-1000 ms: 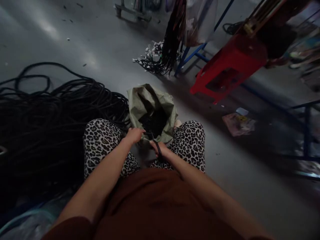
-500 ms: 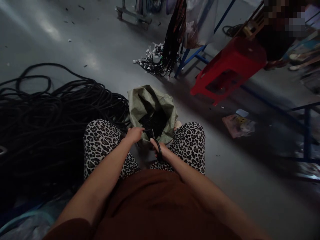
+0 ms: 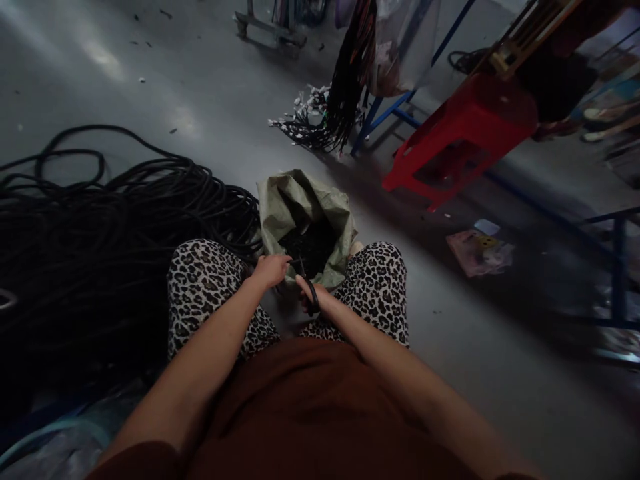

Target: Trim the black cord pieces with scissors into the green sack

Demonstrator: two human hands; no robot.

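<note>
Though dim and blurred, both hands closed: right hand (image 3: 311, 298) around black scissors (image 3: 309, 288), left hand (image 3: 271, 270) on something indistinct.

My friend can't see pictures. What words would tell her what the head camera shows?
A seated person's left hand and right hand meet over an open green sack between their knees; the right hand grips scissors. A big pile of black cable lies on the floor at the person's left, and a red stool stands ahead to the right.

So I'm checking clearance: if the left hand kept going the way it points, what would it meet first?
Probably the near rim of the green sack, just ahead of the left hand; depth is hard to judge.
</note>
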